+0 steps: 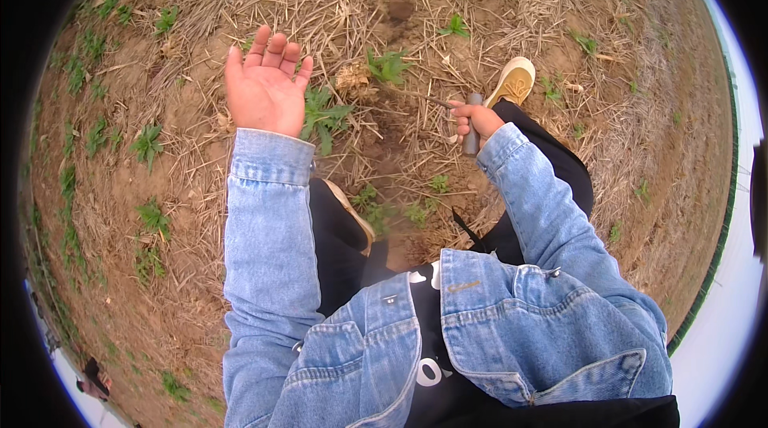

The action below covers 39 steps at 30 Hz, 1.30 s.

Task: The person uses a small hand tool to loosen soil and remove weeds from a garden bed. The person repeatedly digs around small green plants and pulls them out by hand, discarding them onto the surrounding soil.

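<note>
My left hand (270, 89) is raised palm up above the soil, fingers apart, holding nothing. Just right of it grows a leafy green weed (326, 118). My right hand (477, 122) is closed around the thick grey handle (473, 137) of a hand tool. From the handle a thin, dark metal shank (437, 101) points left towards a second green weed (388, 66); its far end blends into the straw, so the tip's shape cannot be told. A dry, pale root clump (353, 76) lies between the two weeds.
Straw-littered brown soil (198, 170) surrounds me, with scattered small weeds such as one at the upper right (456, 26). My tan shoe (515, 81) stands beyond the right hand; the other shoe (354, 212) is partly hidden by my leg. A blurred dark shape (95, 379) shows far off at lower left.
</note>
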Motion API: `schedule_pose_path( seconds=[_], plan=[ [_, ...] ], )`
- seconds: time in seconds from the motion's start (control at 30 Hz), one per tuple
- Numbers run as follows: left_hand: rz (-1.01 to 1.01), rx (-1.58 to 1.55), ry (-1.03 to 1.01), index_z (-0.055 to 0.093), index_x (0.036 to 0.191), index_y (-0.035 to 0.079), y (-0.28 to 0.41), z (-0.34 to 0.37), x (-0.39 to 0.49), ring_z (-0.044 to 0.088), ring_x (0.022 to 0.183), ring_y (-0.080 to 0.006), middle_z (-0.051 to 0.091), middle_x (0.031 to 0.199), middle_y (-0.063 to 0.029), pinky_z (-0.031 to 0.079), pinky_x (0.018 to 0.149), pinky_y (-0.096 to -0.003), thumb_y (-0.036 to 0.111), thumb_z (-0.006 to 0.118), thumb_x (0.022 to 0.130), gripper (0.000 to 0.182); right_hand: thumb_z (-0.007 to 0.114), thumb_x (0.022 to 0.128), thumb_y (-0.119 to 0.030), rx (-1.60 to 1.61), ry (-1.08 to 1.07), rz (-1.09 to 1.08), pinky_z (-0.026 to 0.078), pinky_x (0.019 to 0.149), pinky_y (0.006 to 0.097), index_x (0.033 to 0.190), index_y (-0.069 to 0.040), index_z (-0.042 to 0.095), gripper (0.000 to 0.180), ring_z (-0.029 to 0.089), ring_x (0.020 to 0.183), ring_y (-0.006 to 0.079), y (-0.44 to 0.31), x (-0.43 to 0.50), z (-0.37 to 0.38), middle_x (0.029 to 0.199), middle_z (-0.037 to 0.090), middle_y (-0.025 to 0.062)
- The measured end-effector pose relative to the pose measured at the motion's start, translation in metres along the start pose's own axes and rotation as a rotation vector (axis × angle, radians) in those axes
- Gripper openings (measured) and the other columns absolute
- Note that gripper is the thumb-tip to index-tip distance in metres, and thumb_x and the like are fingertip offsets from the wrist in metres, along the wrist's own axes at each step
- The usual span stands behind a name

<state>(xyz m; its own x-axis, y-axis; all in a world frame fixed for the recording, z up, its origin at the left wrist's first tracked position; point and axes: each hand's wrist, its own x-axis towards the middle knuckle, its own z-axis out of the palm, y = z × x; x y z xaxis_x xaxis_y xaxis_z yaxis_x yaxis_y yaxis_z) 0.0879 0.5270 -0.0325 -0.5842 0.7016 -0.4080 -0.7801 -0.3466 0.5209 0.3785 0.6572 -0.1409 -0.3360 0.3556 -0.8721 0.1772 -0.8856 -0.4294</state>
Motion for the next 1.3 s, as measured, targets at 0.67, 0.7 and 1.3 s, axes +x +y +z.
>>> schedule_pose_path(
  seconds=[0.67,0.7,1.3],
  plan=[
    [-0.011,-0.024,-0.043,0.054,0.105,0.010,-0.001,-0.003,0.001,0.053,0.084,-0.0164,0.057,0.088,0.0000,0.039,0.087,-0.0427,0.041,0.034,0.093,0.039,0.057,0.078,-0.001,-0.569,0.101,-0.295,0.036,0.040,0.0267,0.119,-0.001,0.051,0.041,0.042,0.039,0.0106,-0.027,-0.035,0.000,0.053,0.045,0.0005],
    [-0.015,-0.020,-0.016,0.054,0.105,0.010,0.000,-0.005,-0.001,0.053,0.084,-0.0165,0.057,0.088,-0.0001,0.039,0.087,-0.0427,0.041,0.034,0.093,0.039,0.056,0.077,-0.001,-0.586,0.066,-0.293,0.036,0.040,0.0269,0.118,-0.001,0.051,0.041,0.043,0.039,0.0109,-0.029,-0.026,0.007,0.053,0.046,0.0010],
    [-0.042,-0.008,-0.028,0.051,0.108,0.010,-0.009,0.000,0.017,0.052,0.081,-0.0151,0.056,0.087,0.0001,0.039,0.083,-0.0397,0.043,0.035,0.092,0.040,0.060,0.071,-0.012,-0.859,0.597,-0.555,0.044,0.049,0.0317,0.107,-0.002,0.057,0.037,0.054,0.051,0.0191,-0.069,0.033,-0.047,0.064,0.056,0.0091]
  ],
)
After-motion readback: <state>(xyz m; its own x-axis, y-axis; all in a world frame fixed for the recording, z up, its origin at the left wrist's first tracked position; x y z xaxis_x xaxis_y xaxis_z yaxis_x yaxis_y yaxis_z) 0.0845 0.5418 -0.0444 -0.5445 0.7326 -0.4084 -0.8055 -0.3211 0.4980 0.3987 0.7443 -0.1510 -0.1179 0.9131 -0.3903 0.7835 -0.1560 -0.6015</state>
